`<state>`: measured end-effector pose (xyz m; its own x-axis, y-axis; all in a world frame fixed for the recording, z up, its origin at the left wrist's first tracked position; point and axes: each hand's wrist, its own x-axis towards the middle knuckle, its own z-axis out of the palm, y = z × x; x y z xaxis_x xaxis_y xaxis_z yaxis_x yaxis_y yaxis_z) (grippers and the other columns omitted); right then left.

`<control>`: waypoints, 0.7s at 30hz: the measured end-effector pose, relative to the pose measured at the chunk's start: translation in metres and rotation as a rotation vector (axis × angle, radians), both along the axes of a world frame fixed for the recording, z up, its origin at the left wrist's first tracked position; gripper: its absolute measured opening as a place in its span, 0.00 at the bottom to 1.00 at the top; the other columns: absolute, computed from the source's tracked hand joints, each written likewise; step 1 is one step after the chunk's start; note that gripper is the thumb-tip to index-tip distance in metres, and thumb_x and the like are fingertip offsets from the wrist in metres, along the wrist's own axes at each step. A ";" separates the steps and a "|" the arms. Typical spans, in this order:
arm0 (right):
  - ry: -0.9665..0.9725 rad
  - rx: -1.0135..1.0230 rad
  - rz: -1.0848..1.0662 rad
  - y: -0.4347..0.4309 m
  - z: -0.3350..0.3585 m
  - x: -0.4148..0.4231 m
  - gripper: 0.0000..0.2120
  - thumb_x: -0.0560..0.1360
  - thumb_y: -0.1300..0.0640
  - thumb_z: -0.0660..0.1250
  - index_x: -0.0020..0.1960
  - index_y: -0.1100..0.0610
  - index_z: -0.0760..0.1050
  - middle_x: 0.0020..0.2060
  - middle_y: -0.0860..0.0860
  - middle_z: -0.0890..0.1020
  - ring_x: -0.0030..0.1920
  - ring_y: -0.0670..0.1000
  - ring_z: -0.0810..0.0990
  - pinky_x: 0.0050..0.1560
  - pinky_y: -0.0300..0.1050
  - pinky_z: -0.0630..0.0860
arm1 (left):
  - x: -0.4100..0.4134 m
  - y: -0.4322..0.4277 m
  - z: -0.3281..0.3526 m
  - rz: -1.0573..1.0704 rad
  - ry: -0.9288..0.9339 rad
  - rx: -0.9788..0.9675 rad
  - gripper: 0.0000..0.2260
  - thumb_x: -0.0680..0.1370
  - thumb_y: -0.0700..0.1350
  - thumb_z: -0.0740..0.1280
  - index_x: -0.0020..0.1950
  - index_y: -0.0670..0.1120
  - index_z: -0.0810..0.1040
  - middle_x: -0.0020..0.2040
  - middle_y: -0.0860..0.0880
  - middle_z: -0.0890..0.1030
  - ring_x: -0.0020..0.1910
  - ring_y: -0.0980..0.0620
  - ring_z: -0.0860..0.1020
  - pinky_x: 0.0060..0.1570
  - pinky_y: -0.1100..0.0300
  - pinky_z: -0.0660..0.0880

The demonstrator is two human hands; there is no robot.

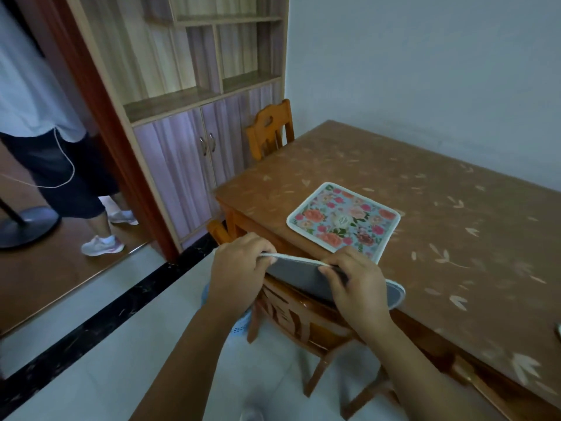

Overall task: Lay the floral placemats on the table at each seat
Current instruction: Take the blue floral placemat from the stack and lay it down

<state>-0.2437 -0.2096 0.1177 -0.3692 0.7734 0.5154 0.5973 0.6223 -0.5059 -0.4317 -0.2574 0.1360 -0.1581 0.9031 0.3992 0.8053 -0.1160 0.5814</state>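
Observation:
One floral placemat [343, 218] lies flat on the brown table [440, 214], near its left end. A second placemat [299, 273] is in the air in front of the table's near edge, its grey underside facing me. My left hand [239, 265] pinches its upper left edge. My right hand [355, 284] pinches its upper right edge. The held mat hangs over the back of a wooden chair [303, 320] and covers the near corner of the flat mat.
A second wooden chair [270, 129] stands at the table's far left end. A shelf cabinet [194, 117] lines the wall behind it. A person's legs [91, 214] stand in the doorway at left, beside a black stand base [24, 226].

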 end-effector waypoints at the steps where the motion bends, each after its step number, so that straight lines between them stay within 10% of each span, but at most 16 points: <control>1: -0.009 -0.001 -0.006 0.010 0.001 -0.011 0.03 0.70 0.63 0.69 0.40 0.56 0.78 0.37 0.52 0.81 0.37 0.51 0.78 0.36 0.46 0.76 | -0.011 0.010 0.000 -0.005 0.002 -0.009 0.03 0.71 0.41 0.66 0.37 0.45 0.78 0.36 0.50 0.78 0.35 0.52 0.74 0.38 0.52 0.71; 21: -0.098 0.031 0.065 0.177 0.058 -0.187 0.05 0.68 0.64 0.72 0.37 0.59 0.76 0.34 0.51 0.78 0.36 0.54 0.76 0.39 0.49 0.71 | -0.195 0.165 0.025 -0.043 -0.148 -0.030 0.03 0.71 0.36 0.69 0.40 0.43 0.79 0.36 0.55 0.75 0.37 0.60 0.73 0.41 0.74 0.65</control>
